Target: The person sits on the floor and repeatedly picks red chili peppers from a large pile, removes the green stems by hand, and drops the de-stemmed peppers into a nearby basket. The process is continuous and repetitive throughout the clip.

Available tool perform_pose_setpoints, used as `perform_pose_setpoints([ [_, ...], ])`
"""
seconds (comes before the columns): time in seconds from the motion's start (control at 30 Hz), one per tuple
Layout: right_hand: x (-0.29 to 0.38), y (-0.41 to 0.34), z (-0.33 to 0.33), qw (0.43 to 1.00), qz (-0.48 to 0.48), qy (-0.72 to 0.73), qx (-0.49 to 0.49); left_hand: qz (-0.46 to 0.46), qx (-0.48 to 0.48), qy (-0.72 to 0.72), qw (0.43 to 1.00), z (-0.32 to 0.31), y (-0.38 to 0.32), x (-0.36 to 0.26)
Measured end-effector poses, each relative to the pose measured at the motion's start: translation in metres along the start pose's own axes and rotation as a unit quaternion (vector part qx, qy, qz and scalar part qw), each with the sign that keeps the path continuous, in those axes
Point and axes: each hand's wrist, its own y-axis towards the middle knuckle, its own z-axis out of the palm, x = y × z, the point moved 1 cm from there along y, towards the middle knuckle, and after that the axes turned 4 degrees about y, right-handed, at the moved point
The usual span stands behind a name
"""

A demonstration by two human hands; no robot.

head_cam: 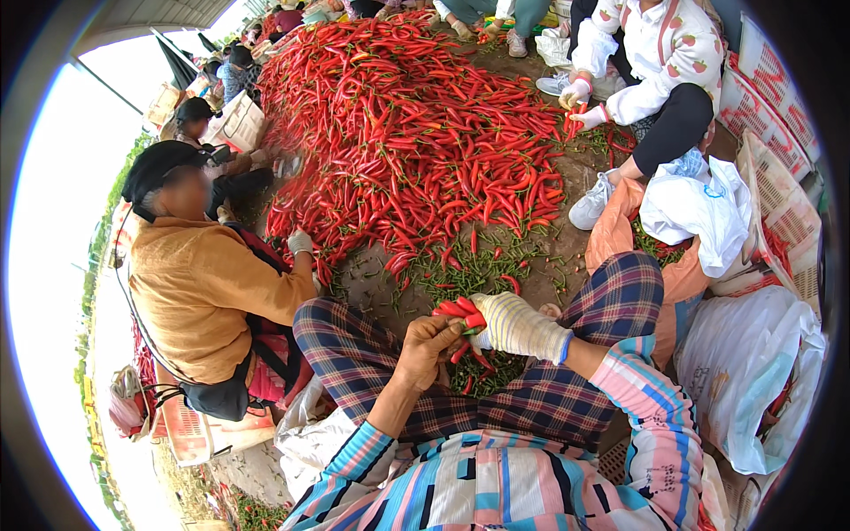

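Note:
Above my lap, both hands meet around a small bunch of red chili peppers (458,307). My right hand (524,326), in a striped knit glove, grips the bunch from the right. My bare left hand (426,350) pinches at the green stem end of a pepper, thumb against forefinger. The peppers partly hide my fingertips. Below my hands, between my plaid-trousered knees, lie green pepper stems (495,373) with a few red peppers among them. Beyond my knees rises a large heap of red chili peppers (412,126), with loose stems (458,272) scattered along its near edge.
At left, close to my knee, sits a person in an orange jacket (199,292), a gloved hand at the heap. Another person (664,73) holds peppers at upper right. An orange sack (614,212), white plastic bags (744,358) and plastic crates (787,192) crowd my right side.

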Motion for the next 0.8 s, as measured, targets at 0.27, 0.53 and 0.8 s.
perform_pose_setpoints([
  [0.27,-0.006,0.0,0.004,1.0,-0.009,0.018,0.002,0.038,-0.039,0.145,0.988,0.004,-0.003,0.004],
  [0.53,-0.002,-0.003,0.003,0.998,-0.013,-0.028,0.046,-0.001,0.022,-0.023,0.999,0.001,-0.009,0.008],
  [0.8,0.003,-0.007,-0.003,0.989,-0.012,0.127,0.08,-0.031,-0.022,-0.13,0.991,0.006,-0.023,0.011],
])
